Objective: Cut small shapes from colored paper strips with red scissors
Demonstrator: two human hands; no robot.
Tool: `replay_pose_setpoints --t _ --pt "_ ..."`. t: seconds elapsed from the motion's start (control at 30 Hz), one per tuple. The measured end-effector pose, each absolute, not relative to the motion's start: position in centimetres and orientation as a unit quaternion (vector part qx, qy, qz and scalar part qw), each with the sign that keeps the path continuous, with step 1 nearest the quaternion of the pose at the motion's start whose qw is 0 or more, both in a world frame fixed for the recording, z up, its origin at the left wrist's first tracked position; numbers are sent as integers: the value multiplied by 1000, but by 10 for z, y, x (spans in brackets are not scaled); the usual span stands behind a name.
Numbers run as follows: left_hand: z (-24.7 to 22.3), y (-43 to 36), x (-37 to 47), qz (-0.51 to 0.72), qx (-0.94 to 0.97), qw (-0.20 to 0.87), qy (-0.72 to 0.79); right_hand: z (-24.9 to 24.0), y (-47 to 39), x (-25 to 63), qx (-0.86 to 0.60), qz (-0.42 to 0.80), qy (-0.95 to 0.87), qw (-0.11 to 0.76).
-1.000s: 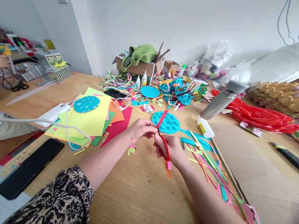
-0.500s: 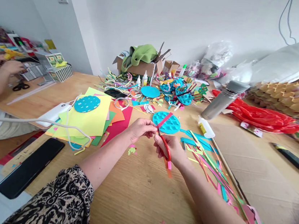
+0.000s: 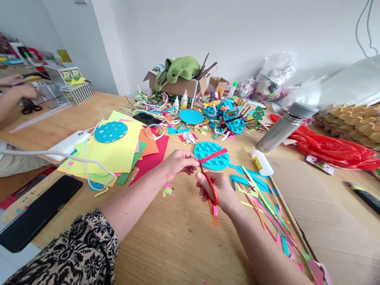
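Note:
Near the centre, my left hand [image 3: 181, 164] pinches the near end of a red paper strip [image 3: 215, 155], which slants up to the right over a blue round dimpled piece [image 3: 206, 150]. My right hand [image 3: 217, 190] is closed round red-handled scissors [image 3: 211, 189], their blades pointing at the strip beside my left fingertips. Pink and orange strip ends [image 3: 214, 216] hang below my right hand. Small green and pink scraps [image 3: 168, 190] lie on the table below my left hand.
Coloured paper sheets [image 3: 121, 138], a black phone [image 3: 39, 214] and a power strip [image 3: 70, 145] lie left. Paper strips [image 3: 271, 210], cardboard [image 3: 326, 215], a glue bottle [image 3: 262, 163], a grey bottle [image 3: 283, 128] and a cutter [image 3: 374, 204] are right. Another person's hands [image 3: 19, 89] work far left.
The red strip has swung to the right and lies at a flatter slant. My hands have barely moved. The other person's hands have shifted around a yellow tool.

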State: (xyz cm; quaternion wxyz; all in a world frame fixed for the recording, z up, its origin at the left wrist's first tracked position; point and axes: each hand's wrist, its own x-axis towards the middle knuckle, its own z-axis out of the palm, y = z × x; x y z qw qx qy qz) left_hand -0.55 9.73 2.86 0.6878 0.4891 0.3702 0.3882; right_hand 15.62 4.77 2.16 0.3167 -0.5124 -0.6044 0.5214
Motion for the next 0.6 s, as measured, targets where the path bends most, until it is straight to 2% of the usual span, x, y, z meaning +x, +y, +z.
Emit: replay_pose_setpoints --t 0.6 --pt "28 97 -4 399 488 679 376 26 45 157 -508 532 -595 325"
